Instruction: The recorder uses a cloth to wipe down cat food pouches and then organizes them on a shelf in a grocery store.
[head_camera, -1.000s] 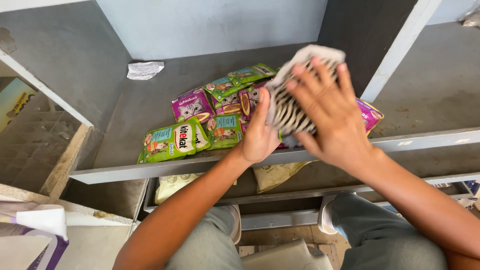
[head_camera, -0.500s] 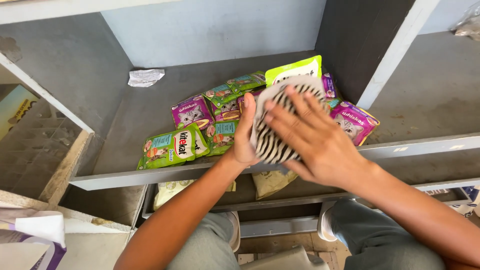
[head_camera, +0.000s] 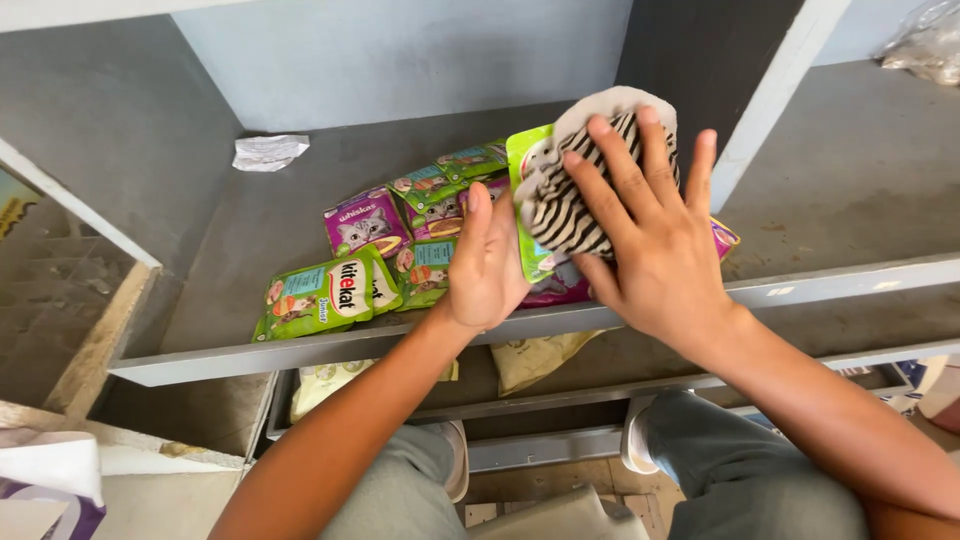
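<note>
at the far left of the frame, low down, sits a white and purple bag (head_camera: 50, 485). above it, a grey shelf (head_camera: 300, 355) runs across the middle of the frame. near the upper left, a crumpled white paper (head_camera: 268, 152) lies at the back of the shelf. in front of it, green pouches (head_camera: 318, 295) lie flat near the shelf's front edge. just right and a bit higher lies a purple pouch (head_camera: 364, 222) with a cat picture on it. more pouches are piled behind it.

the left hand (head_camera: 488, 262) is in the middle of the frame. its fingers are straight and together, and the palm rests flat against the pile. it grips nothing.

just to the right, the right hand (head_camera: 655, 235) has its fingers spread wide. it presses flat on a striped cloth (head_camera: 565, 205), black and white, touching the left hand's side. the cloth lies on top of a green pouch (head_camera: 524, 180) standing on edge. the hand is not closed around the cloth.

below the shelf, tan packs (head_camera: 535, 358) lie on a lower shelf. at the upper right corner sits a clear plastic bag (head_camera: 925, 40).
</note>
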